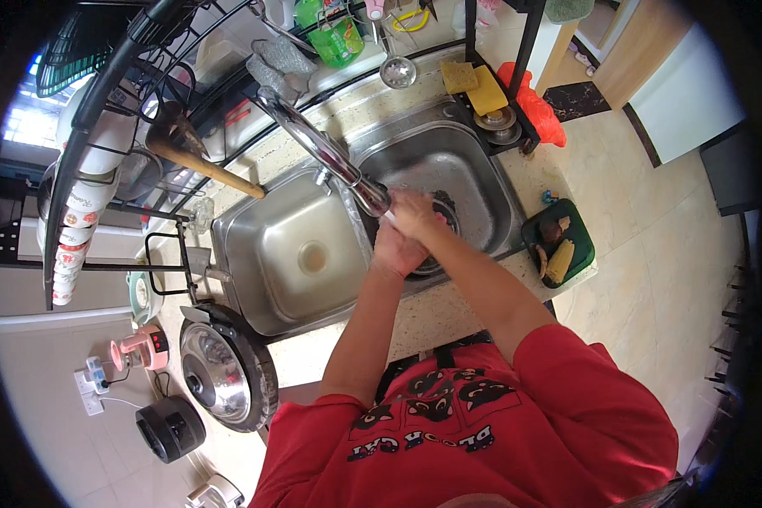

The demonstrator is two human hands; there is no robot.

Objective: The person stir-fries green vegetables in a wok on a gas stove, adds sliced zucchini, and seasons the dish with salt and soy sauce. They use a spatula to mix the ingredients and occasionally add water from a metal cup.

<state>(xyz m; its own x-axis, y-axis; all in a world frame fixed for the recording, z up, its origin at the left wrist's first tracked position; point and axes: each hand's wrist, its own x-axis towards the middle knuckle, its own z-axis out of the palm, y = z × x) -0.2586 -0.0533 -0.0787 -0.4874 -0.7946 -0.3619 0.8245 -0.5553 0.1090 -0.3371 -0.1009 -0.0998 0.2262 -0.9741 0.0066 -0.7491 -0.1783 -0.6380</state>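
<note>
Both of my hands are together under the chrome faucet (330, 152), over the right-hand basin (476, 184) of the stainless steel double sink. My left hand (399, 249) is lower, and my right hand (413, 213) lies across it, touching it. A bit of pink shows beside the fingers; whether it is held cannot be told. Below the hands a dark round thing (447, 219), partly hidden by them, sits in the basin. The left-hand basin (292, 254) shows its drain.
A green tray (584, 244) with a corn cob (559, 261) and other food pieces stands right of the sink. A black dish rack (120, 267) with stacked bowls (79, 219) and a lidded pan (216, 374) are on the left. A ladle (398, 72) hangs behind the sink.
</note>
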